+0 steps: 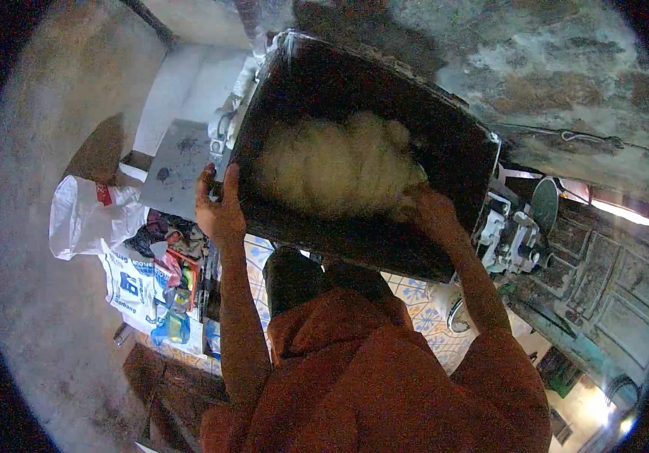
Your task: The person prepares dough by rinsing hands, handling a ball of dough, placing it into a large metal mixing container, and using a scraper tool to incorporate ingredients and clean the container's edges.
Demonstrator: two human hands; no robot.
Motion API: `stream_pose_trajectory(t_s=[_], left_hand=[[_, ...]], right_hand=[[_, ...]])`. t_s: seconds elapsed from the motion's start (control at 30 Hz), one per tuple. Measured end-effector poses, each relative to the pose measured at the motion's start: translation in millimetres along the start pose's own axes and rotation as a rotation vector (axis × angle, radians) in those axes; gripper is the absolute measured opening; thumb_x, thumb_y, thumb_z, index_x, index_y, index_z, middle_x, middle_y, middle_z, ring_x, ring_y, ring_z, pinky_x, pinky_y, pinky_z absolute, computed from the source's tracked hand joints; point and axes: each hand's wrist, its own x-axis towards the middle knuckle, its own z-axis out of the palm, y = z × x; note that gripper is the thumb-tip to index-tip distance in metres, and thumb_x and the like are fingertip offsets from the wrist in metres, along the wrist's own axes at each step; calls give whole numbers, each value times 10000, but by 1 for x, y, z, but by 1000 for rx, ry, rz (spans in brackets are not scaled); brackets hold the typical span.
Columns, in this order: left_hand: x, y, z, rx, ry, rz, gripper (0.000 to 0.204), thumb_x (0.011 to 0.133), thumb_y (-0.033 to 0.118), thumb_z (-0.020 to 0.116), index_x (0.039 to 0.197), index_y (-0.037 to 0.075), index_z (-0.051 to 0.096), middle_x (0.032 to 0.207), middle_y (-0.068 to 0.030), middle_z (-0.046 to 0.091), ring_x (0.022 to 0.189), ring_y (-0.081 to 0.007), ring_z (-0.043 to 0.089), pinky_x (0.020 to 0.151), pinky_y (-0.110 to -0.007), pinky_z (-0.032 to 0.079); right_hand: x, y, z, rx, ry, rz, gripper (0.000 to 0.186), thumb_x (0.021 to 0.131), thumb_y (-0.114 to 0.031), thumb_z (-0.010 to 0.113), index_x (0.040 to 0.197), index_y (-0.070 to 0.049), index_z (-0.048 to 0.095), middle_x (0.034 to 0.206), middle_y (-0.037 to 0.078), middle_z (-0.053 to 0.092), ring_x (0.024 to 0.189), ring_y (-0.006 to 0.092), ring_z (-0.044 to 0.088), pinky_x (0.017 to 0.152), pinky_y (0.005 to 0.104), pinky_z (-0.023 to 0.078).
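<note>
The pale mass [324, 170] stretches lengthwise leftward from your nearer right hand [438, 215], its grip unclear; your left hand [221, 215] spreads, unclenched, beside the dark bin [445, 128].

Dim, grainy, bent toward edges

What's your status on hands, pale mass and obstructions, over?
Left hand at left edge of dark trough. Right hand inside, at right end of pale mass. Pale mass lumpy, lying in trough. Nothing seen blocking right hand.
</note>
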Motion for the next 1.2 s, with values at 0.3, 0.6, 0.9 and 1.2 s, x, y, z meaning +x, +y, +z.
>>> stream_pose_trajectory(t_s=[0.3, 0.6, 0.9, 1.2], left_hand=[[3, 18, -2, -86, 4, -75, 492, 822, 310, 793, 1161, -14, 644, 1080, -127, 672, 955, -214, 604, 848, -355, 497], [1, 2, -4, -6, 45, -11, 470, 812, 322, 799, 1095, -27, 659, 1060, -155, 694, 958, -242, 647, 880, -351, 483], [0, 1, 4, -64, 35, -64, 387, 802, 237, 819, 1052, -17, 669, 970, -96, 690, 890, -169, 623, 828, -314, 496], [-2, 4, 2, -211, -26, -127, 377, 805, 204, 815, 1076, -12, 667, 1027, -77, 645, 898, -157, 569, 872, -308, 470]], right_hand=[[49, 5, 135, -68, 94, -361, 312, 881, -124, 547, 1184, -80, 608, 1315, 184, 545, 1213, 348, 528, 952, 536, 458], [77, -18, -30, -107, 121, -230, 190, 889, -155, 580, 1043, -74, 659, 1003, 157, 667, 927, 362, 656, 796, 446, 542], [8, -7, 45, -251, -345, -286, 272, 920, -173, 529, 1156, -64, 612, 1118, 178, 611, 1029, 375, 621, 853, 488, 517], [54, 10, 95, -303, 213, -656, 334, 872, -201, 581, 1183, -77, 582, 1085, 160, 593, 1030, 343, 591, 917, 484, 469]])
